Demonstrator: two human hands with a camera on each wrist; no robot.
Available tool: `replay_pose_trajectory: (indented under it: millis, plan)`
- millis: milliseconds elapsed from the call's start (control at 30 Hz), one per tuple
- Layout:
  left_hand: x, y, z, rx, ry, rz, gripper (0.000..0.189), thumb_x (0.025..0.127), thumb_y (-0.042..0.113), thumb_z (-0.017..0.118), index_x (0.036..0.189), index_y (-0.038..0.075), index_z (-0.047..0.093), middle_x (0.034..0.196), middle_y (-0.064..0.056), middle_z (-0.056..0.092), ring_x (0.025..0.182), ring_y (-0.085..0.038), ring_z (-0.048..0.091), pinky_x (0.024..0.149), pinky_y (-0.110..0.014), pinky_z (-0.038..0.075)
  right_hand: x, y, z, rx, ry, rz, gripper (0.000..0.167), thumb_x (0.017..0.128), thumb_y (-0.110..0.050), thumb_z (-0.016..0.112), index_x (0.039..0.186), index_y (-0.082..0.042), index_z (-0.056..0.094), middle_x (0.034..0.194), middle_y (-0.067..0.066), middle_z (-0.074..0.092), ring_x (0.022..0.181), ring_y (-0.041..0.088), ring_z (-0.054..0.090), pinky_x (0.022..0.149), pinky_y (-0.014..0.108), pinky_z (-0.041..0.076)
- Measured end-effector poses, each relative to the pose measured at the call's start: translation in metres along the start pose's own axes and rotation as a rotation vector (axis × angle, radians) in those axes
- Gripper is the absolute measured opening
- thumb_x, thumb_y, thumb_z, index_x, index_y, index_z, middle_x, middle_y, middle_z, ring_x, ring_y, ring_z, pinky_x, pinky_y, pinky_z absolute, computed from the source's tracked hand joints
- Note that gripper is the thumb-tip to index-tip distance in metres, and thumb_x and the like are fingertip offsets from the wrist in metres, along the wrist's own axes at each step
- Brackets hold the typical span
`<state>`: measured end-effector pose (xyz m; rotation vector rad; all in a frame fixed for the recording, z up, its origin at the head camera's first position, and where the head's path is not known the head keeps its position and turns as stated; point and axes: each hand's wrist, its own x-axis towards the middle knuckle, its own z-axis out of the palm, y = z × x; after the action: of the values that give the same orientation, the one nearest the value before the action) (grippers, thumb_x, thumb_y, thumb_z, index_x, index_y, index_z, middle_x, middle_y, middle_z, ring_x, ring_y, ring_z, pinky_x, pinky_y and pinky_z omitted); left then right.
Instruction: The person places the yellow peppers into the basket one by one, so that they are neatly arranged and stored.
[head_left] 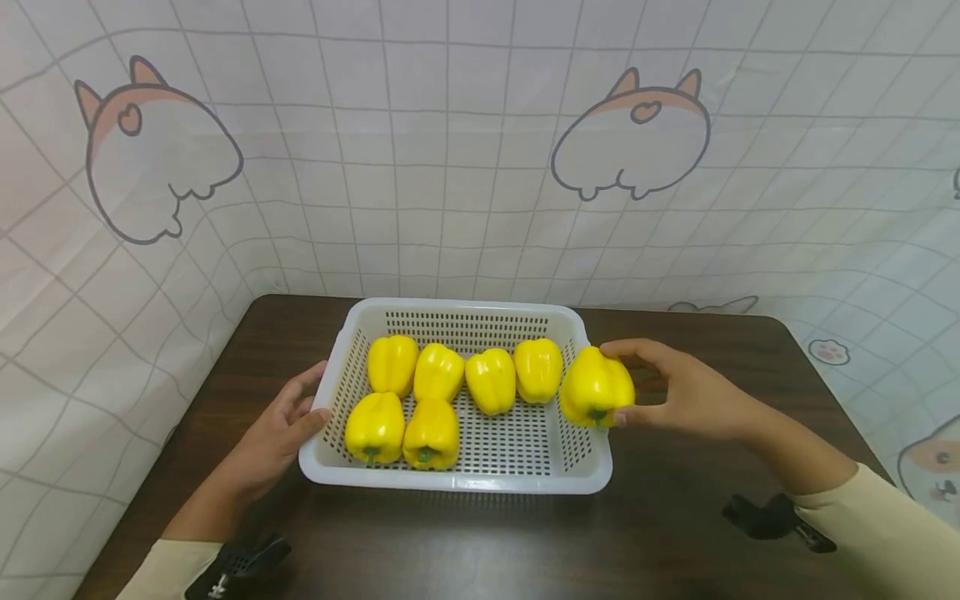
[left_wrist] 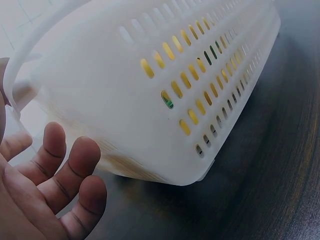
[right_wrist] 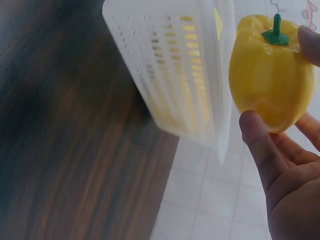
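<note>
A white plastic basket (head_left: 502, 482) with slotted walls stands on the table, several yellow bell peppers (head_left: 491, 381) inside it. At its left end my left hand (head_left: 277, 437) holds the rim, thumb over the edge. The left wrist view shows the other fingers (left_wrist: 82, 155) curled loosely beside the outer wall. Over the right end of the basket, my right hand (head_left: 686, 392) grips another yellow bell pepper (head_left: 597, 387) between thumb and fingers. Its green stem (right_wrist: 276, 32) shows in the right wrist view, and the pepper is held above the rim.
The dark wood-grain table (head_left: 465, 550) carries the basket near its back edge. A white grid-patterned cloth (head_left: 480, 150) with cartoon animals hangs behind and along the sides. Inside the basket, two peppers lie in front at the left; bare slotted floor (head_left: 502, 442) shows at front right.
</note>
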<state>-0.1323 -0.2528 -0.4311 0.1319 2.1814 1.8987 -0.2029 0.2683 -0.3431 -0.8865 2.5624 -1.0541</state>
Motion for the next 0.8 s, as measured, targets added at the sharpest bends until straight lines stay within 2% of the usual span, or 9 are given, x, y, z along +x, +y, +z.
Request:
replay_pose_trajectory:
  millis: [267,567,800]
  plan:
    - [-0.001,-0.001,0.0,-0.003,-0.005,0.012,0.077,0.106,0.016,0.055,0.163,0.013,0.004,0.146,-0.036,0.041,0.107,-0.028,0.068,0.082,-0.044,0.061,0.012,-0.012,0.021,0.044,-0.027,0.032,0.083,0.078,-0.039,0.09,0.148,-0.022,0.048,0.143,-0.003,0.053,0.126,0.024,0.055,0.098,0.044,0.054]
    - [0.0,-0.001,0.0,0.001,-0.011,0.023,0.076,0.107,0.015,0.054,0.163,0.012,0.003,0.145,-0.036,0.041,0.105,-0.026,0.069,0.081,-0.043,0.061,0.024,-0.025,0.039,0.088,-0.099,0.014,0.084,0.078,-0.036,0.09,0.148,-0.016,0.047,0.148,0.005,0.048,0.127,0.027,0.054,0.095,0.035,0.056]
    - [0.0,0.0,0.0,0.017,-0.006,0.013,0.076,0.107,0.016,0.055,0.163,0.013,0.004,0.145,-0.036,0.041,0.105,-0.027,0.069,0.081,-0.044,0.061,0.036,-0.036,0.052,0.082,-0.154,0.03,0.085,0.077,-0.038,0.091,0.147,-0.017,0.048,0.149,0.004,0.048,0.128,0.024,0.053,0.095,0.037,0.056]
